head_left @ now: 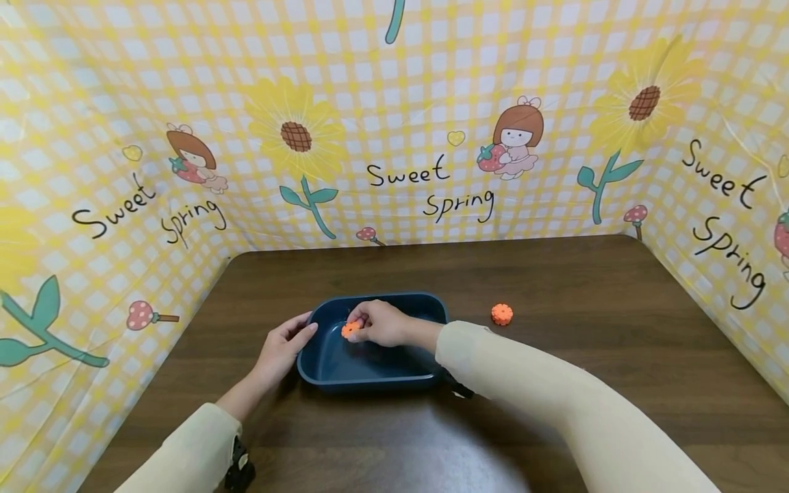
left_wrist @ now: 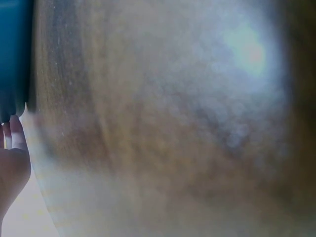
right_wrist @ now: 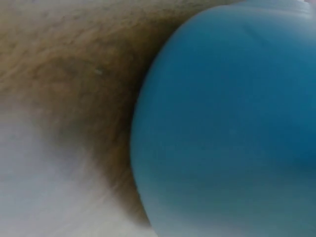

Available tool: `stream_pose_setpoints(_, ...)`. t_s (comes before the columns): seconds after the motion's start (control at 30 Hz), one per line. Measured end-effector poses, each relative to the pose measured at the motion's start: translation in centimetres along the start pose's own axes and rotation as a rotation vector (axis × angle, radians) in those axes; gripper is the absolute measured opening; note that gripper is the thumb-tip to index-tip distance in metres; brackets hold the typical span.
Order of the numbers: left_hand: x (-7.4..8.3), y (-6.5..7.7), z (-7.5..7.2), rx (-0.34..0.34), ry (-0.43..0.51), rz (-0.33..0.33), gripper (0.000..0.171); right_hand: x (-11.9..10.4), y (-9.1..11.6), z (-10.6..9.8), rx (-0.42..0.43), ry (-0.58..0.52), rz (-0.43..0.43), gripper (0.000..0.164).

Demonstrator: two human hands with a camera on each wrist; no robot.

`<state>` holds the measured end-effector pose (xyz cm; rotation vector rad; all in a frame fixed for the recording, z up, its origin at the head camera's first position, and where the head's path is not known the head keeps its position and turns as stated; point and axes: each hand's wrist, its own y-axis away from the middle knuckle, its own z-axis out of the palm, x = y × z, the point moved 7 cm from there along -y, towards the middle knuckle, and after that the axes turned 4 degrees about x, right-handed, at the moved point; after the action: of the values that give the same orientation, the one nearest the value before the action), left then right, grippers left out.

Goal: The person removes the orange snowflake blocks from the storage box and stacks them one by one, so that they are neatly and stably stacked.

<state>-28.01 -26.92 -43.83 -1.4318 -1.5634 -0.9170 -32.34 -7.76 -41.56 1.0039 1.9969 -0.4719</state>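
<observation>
A dark blue rectangular basin (head_left: 370, 380) with rounded corners sits on the brown table. My left hand (head_left: 280, 349) grips its left end, thumb over the rim and fingers along the outer wall. Inside the basin, towards its left half, my right hand (head_left: 385, 324) pinches an orange scalloped disc (head_left: 350, 330) between thumb and fingers. In the left wrist view, fingertips (left_wrist: 17, 131) meet the basin's outer wall (left_wrist: 14, 54). The basin (right_wrist: 227, 118) fills much of the right wrist view, which does not show the right hand.
Right of the basin, a small stack of orange scalloped discs (head_left: 502, 314) stands on the wooden table (head_left: 555, 287). Yellow checked cloth (head_left: 394, 103) printed with flowers and lettering walls in the table at the back and both sides.
</observation>
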Motion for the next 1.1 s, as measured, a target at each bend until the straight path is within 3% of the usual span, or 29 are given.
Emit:
stream_pose_setpoints(0.5,-0.1,-0.1,-0.1,0.013,0.000,0.007,0.055,-0.6,3.5,-5.8,0.163,-0.142,-0.096,0.029)
stream_pose_setpoints(0.73,0.0,0.0,-0.1,0.007,-0.002,0.004,0.055,-0.5,5.4,-8.9,0.227,-0.142,-0.150,0.031)
stream_pose_setpoints(1.1,0.1,0.0,0.0,0.002,-0.002,-0.005,0.055,1.9,8.6,-13.0,0.338,-0.128,-0.161,0.030)
